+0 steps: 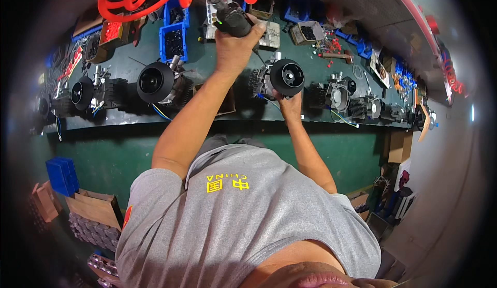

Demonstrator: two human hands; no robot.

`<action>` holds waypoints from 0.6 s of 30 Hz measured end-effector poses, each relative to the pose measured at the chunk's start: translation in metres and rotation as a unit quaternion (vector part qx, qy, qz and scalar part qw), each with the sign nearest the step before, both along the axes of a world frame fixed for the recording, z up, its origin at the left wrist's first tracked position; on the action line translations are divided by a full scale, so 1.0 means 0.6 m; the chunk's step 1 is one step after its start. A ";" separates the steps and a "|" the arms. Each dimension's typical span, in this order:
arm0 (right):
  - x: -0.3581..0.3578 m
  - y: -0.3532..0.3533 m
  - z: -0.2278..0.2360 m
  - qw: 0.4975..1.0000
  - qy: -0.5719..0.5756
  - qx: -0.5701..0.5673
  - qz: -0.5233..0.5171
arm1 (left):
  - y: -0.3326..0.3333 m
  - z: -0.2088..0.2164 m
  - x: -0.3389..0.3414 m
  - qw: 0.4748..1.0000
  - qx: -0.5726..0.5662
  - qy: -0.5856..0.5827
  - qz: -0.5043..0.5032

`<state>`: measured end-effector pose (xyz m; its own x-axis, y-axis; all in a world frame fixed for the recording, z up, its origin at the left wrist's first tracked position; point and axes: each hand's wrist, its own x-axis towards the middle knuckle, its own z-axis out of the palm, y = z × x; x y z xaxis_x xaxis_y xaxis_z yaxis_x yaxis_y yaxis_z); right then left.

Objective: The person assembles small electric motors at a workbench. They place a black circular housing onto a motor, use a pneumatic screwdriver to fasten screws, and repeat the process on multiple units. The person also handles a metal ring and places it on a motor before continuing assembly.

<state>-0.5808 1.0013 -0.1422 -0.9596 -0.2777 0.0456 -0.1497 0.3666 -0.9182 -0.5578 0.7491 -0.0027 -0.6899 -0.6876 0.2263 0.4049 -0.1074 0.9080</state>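
Note:
My left hand (pixel 234 50) is closed round a black air screwdriver (pixel 234 22), its thumb along the tool's side. From the driver's metal coupling a red coiled air hose (pixel 127 9) runs up and left. The thin bit points down toward a finned metal blower unit (pixel 265 79) with a round black fan wheel (pixel 287 77). Whether the bit touches the unit I cannot tell. My right hand (pixel 291 106) grips this unit at its near side, with its fingertips partly hidden behind it.
Similar blower units stand along the green bench, one with a black fan wheel (pixel 155 82) at left and several at right. Blue bins (pixel 172 42) of small dark parts and a tray (pixel 307 32) sit farther back. A hammer (pixel 335 56) lies at right. Cartons (pixel 93 205) stand below left.

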 end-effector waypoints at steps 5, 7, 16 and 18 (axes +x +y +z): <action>-0.004 -0.002 -0.003 0.999 0.026 -0.005 0.027 | 0.023 0.036 -0.026 0.978 -0.011 0.001 -0.206; -0.007 0.003 -0.009 0.999 0.028 -0.010 0.029 | 0.035 0.044 -0.053 0.952 -0.041 0.003 -0.304; -0.004 0.000 0.000 0.999 0.024 -0.013 0.024 | 0.047 0.057 -0.062 0.929 -0.075 -0.042 -0.360; -0.004 -0.001 0.003 0.999 0.028 0.011 0.022 | 0.048 0.066 -0.061 0.933 -0.100 -0.029 -0.345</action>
<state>-0.5831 1.0008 -0.1404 -0.9424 -0.3214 0.0925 -0.2172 0.3779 -0.9000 -0.5943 0.7777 0.0366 -0.9677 -0.0236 0.2510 0.2517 -0.1501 0.9561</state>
